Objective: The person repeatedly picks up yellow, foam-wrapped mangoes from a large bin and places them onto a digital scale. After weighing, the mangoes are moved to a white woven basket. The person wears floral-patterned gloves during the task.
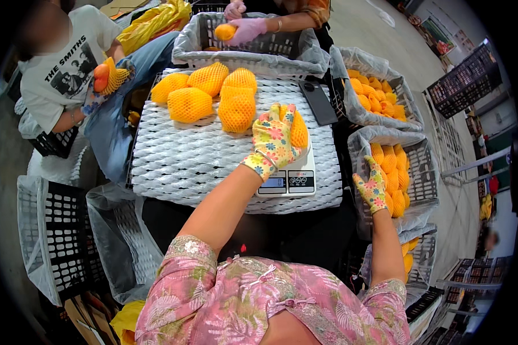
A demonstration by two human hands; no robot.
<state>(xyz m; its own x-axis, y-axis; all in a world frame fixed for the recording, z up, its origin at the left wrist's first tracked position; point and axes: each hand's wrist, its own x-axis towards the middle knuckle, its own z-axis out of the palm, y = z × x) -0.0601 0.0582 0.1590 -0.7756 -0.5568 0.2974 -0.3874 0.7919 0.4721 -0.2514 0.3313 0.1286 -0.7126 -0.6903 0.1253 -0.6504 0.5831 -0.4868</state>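
My left hand (274, 138), in a flowered glove, wraps round a fruit in a yellow foam net (299, 131) over the white kitchen scale (309, 158). Whether the fruit rests on the scale's plate I cannot tell. My right hand (373, 187), gloved the same way, has its fingers apart at the near side of a lined crate (360, 146). Rows of netted fruit (392, 172) lie in that crate, close to the fingers. Several more netted fruits (213, 95) sit in a group on the padded table (178, 155), left of the scale.
A dark phone (318, 102) lies right of the scale. Another lined crate (339, 63) holds netted fruit. Beyond the table, pink-gloved hands (247, 30) hold a yellow fruit over a crate (184, 56). At left, a person (69, 63) holds a reddish fruit partly in netting. Lined crates (106, 230) stand lower left.
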